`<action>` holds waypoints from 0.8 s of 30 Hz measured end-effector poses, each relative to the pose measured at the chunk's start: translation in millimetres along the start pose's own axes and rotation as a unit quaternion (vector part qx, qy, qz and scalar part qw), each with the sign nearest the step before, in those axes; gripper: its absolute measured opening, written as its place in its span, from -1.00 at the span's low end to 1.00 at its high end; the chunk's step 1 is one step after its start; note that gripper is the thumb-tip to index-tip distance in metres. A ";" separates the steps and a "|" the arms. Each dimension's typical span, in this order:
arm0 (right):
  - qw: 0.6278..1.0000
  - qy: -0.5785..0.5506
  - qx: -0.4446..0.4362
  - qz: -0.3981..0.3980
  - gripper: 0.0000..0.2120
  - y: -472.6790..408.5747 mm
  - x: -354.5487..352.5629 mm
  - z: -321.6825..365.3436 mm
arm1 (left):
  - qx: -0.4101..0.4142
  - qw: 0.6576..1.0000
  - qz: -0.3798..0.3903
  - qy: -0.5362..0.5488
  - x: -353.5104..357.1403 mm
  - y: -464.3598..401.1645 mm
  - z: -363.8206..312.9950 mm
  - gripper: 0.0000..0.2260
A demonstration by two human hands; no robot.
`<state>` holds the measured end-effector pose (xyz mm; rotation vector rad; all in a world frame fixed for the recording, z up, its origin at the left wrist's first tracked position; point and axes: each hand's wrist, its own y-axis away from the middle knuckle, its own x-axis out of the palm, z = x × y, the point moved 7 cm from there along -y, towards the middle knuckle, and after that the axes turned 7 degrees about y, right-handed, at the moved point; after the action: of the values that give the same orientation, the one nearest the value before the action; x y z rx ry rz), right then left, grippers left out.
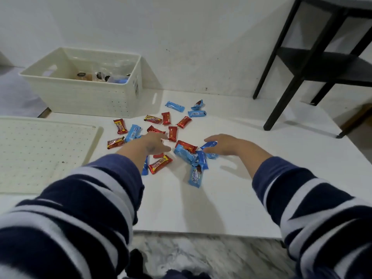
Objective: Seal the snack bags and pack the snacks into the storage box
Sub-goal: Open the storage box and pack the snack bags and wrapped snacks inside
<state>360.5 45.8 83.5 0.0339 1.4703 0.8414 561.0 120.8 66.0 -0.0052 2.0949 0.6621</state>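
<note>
Your striped sleeves point(84, 198) reach forward over the white board point(201, 198). Your left hand point(150, 142) hovers spread and empty over red wrapped snack bars point(160, 163) and blue ones, fingers loose. Your right hand point(223, 144) curls around a blue snack bar point(209, 144), thumb and fingers pinching it, beside a small heap of blue bars point(186, 155). More red and blue bars lie scattered just beyond. The cream lid point(40, 150) lies flat at left. Farther back sits the cream storage box point(84, 93), open, with some packets inside. A black table point(302, 63) stands at far right.
</note>
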 end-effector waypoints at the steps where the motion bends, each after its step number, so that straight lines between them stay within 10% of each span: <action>1: 1.000 -0.009 0.003 0.000 -0.38 -1.4 9.4 -4.1 | -0.008 1.000 -0.011 -0.006 8.4 3.3 2.9 -0.47; 13: 0.998 0.038 0.031 -0.050 0.10 -59.5 82.4 -26.8 | -0.085 0.990 -0.111 -0.024 63.4 -24.6 77.7 -0.07; 24: 0.994 0.070 -0.014 -0.085 0.12 -116.6 99.0 7.8 | -0.060 0.981 -0.159 -0.094 61.9 -74.9 112.5 0.08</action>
<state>410.3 16.0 -58.3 -0.1730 1.5681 0.7381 630.1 123.1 -65.5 -0.3274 1.8177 0.5677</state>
